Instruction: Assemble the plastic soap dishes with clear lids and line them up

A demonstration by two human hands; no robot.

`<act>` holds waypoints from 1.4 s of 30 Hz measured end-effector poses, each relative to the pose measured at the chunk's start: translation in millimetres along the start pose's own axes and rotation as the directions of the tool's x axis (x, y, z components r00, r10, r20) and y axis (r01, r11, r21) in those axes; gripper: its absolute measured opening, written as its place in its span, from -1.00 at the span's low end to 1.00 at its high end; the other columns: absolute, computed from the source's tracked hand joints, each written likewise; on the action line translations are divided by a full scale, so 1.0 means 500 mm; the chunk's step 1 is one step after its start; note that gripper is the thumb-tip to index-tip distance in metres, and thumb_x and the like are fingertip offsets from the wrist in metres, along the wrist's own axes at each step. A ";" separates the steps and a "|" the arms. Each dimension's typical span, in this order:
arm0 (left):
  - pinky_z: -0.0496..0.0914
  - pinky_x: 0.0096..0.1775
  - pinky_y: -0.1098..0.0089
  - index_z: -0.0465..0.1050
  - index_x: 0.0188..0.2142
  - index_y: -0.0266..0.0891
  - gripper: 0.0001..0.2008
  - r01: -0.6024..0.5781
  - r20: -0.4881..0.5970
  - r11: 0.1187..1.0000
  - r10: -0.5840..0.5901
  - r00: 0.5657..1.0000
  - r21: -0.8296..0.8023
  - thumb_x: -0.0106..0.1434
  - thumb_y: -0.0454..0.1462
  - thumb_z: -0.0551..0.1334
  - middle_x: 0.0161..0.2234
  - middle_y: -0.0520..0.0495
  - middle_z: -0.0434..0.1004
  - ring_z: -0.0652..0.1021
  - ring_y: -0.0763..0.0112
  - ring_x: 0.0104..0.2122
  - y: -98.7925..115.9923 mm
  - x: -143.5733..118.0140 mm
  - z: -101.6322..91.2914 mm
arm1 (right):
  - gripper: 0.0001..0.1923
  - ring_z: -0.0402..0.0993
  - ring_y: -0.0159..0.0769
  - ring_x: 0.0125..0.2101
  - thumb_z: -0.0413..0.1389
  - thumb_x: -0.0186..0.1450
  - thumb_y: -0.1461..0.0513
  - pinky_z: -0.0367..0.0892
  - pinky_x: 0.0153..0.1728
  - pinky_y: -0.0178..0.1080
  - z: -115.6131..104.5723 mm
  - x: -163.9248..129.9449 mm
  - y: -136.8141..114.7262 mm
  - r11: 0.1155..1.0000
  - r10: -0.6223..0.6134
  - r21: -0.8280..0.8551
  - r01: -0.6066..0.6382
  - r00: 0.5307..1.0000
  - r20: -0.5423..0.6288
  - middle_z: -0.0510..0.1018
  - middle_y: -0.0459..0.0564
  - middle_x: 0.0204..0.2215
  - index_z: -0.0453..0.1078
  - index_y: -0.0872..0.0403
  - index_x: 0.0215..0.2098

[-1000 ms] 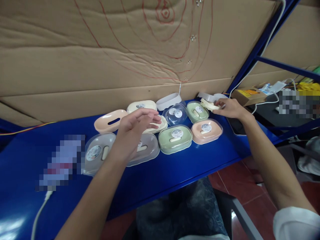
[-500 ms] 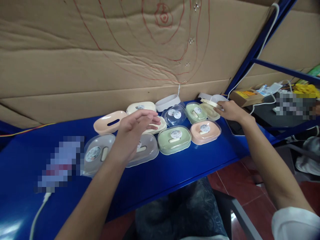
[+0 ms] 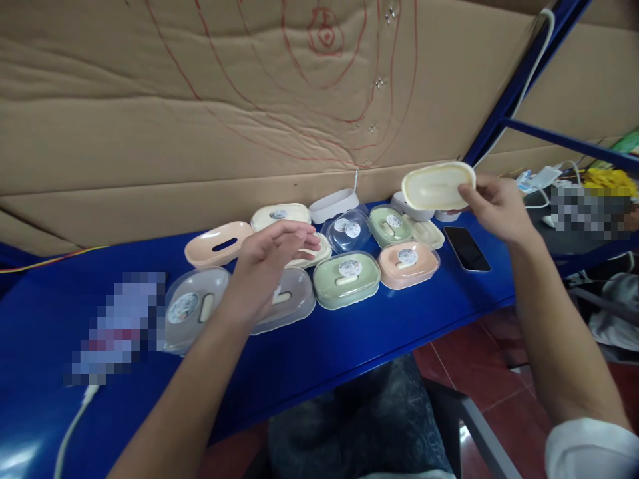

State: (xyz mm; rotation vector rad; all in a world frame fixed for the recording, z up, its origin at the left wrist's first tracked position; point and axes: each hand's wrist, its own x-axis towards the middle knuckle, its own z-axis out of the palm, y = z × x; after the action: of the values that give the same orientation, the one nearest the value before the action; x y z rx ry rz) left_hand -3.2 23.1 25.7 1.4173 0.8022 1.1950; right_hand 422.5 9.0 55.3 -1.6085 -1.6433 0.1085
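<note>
Since the picture half a second ago, my right hand [image 3: 494, 207] has risen from the back right of the group, bringing a cream oval dish [image 3: 435, 187] up with it. Nearest me, the front row runs across the blue table [image 3: 344, 346]: a grey box [image 3: 190, 329] at the left, a second grey box [image 3: 298, 307] partly hidden by my left hand [image 3: 269, 263], then a green box [image 3: 332, 273] and a peach box [image 3: 422, 261], each under a clear cover. That left hand hangs over them, fingers loosely curved and holding nothing; whether it touches anything below, I cannot tell. Right of the row lies a dark phone [image 3: 468, 249]. Farther back sit a slotted peach tray [image 3: 200, 253] and a smaller green box [image 3: 378, 219]. Above the back right, my right thumb and fingers pinch the cream oval dish by its right end, hollow side tilted toward me. Behind, a white oval ring [image 3: 337, 207] stands near the cardboard [image 3: 200, 146], which bears red looping lines.
</note>
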 end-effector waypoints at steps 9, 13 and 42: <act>0.63 -0.09 0.17 0.67 0.00 -0.21 -0.56 0.099 0.080 0.989 -0.091 0.993 -0.113 0.42 0.09 0.42 -0.12 -0.25 0.78 0.74 0.08 -0.14 0.001 0.000 0.006 | -0.82 0.71 -0.15 -0.20 0.24 0.54 0.09 0.64 -0.13 -0.04 0.062 -0.061 -0.200 0.883 -0.390 0.208 0.420 0.904 -0.174 0.75 -0.05 -0.23 0.68 -0.08 -0.14; 0.69 -0.15 -0.02 0.63 0.05 -0.22 -0.34 0.328 0.255 0.894 -0.255 0.933 -0.306 0.40 0.29 0.27 -0.02 -0.37 0.78 0.77 -0.18 -0.07 0.018 0.003 0.004 | -0.54 0.68 -0.04 0.22 0.10 0.55 0.20 0.62 0.25 0.21 0.137 -0.093 -0.258 0.735 -0.677 0.139 0.664 0.731 0.089 0.73 -0.16 0.18 0.57 -0.38 0.30; 0.76 -0.08 0.00 0.61 0.05 -0.04 -0.67 0.331 0.025 0.793 -0.371 0.928 -0.511 0.41 0.00 0.28 0.31 -0.08 0.65 0.69 -0.07 0.20 -0.007 0.023 -0.019 | -0.41 0.57 0.23 0.22 0.29 0.33 -0.15 0.28 0.38 0.13 0.161 0.122 0.189 0.822 0.051 -0.557 0.122 0.957 0.284 0.72 0.24 0.10 0.64 0.05 0.14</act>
State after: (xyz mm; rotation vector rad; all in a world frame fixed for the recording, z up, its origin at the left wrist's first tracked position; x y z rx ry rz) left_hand -8.8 37.5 24.6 0.7486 0.6961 1.0670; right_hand 459.7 116.5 -23.3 -2.0828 -2.0644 -0.2043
